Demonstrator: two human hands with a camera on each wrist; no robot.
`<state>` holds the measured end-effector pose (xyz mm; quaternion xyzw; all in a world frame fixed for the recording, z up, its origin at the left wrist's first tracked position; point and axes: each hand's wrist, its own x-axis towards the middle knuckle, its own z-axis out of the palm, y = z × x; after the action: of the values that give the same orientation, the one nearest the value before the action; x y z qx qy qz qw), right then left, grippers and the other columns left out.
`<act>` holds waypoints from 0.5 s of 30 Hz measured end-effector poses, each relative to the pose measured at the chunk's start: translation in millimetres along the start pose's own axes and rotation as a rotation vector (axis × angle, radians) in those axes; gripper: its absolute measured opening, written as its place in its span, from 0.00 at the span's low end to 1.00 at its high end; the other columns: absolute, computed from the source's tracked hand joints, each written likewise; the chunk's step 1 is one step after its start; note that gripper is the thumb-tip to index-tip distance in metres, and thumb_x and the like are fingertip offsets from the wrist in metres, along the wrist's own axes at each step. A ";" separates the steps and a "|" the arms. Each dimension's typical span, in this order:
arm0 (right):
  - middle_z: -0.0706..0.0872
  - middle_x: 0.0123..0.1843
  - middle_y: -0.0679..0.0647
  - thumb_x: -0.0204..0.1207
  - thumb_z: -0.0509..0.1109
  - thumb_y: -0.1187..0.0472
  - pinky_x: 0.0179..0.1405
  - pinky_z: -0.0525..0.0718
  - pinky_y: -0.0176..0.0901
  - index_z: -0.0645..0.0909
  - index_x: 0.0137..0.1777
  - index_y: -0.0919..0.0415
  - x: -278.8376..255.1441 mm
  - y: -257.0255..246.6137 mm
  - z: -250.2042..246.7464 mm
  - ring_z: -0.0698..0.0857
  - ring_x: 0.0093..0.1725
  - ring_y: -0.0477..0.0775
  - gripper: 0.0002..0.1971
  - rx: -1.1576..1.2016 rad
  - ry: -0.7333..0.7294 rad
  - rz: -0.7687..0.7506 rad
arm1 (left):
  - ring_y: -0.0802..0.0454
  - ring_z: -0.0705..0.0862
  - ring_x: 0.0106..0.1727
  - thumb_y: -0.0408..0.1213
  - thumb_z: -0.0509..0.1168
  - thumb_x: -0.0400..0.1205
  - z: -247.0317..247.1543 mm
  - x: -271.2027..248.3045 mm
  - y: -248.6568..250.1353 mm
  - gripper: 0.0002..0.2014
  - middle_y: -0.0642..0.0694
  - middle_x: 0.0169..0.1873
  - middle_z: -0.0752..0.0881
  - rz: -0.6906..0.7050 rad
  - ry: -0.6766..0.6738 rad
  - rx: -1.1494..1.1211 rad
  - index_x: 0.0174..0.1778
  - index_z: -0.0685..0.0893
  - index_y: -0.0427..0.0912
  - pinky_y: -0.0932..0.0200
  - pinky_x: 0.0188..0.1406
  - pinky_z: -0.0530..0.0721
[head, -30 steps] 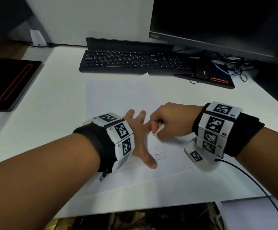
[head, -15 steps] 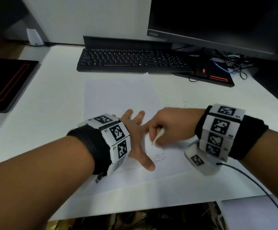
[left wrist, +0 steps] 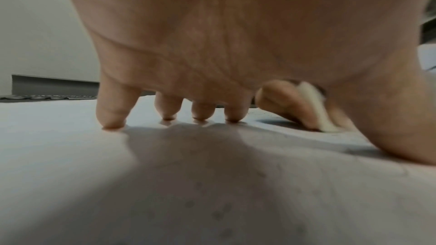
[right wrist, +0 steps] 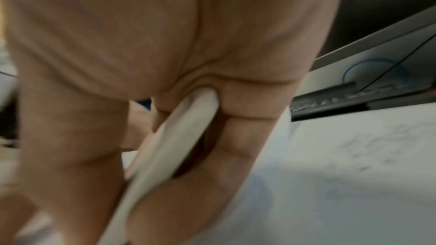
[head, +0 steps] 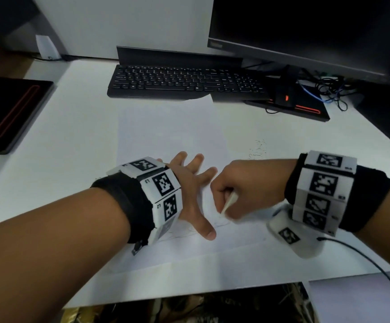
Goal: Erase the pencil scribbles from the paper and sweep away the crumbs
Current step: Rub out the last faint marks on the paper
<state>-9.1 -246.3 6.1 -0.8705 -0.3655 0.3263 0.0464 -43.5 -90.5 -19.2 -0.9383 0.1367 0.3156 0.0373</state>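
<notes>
A white desk (head: 77,141) fills the scene. At its far edge a black keyboard (head: 184,81) lies below a pale wall panel (head: 124,22). A dark monitor (head: 317,26) stands at the right rear, with tangled cables (head: 329,92) beneath it. A black pad with a red outline (head: 12,113) lies at the left. Lighting is dim and even.

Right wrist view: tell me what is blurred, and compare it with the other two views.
Right wrist view: motion-smeared; the eraser and right hand are soft. Left wrist view: left hand fingers fairly sharp, casting a dark shadow on the paper; the near paper is out of focus. Head view: sharpest, edges bent by the wide lens.
</notes>
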 end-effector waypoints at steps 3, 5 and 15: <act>0.90 0.40 0.46 0.72 0.74 0.58 0.43 0.85 0.39 0.85 0.44 0.47 -0.5 12.0 -11.8 0.86 0.41 0.43 0.04 0.019 0.066 0.081 | 0.41 0.31 0.84 0.78 0.68 0.62 1.4 1.0 0.4 0.64 0.52 0.84 0.30 -0.006 0.006 0.001 0.82 0.31 0.65 0.26 0.80 0.48; 0.88 0.38 0.39 0.72 0.74 0.58 0.39 0.81 0.32 0.84 0.43 0.46 -1.7 8.3 -7.4 0.84 0.38 0.36 0.05 0.020 0.055 0.054 | 0.41 0.31 0.84 0.77 0.69 0.62 0.4 -0.1 0.3 0.64 0.52 0.84 0.30 -0.004 -0.005 -0.007 0.82 0.31 0.65 0.27 0.80 0.46; 0.80 0.31 0.21 0.72 0.74 0.59 0.31 0.73 0.20 0.82 0.42 0.45 -4.9 1.4 3.0 0.79 0.34 0.24 0.06 0.019 0.019 0.025 | 0.41 0.31 0.84 0.76 0.69 0.63 -1.5 -1.5 2.1 0.63 0.52 0.84 0.30 -0.011 -0.013 0.008 0.82 0.32 0.65 0.27 0.81 0.47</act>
<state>-12.5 -251.0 5.9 -0.8776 -0.3508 0.3221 0.0541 -44.3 -92.4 -17.0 -0.9367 0.1326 0.3211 0.0436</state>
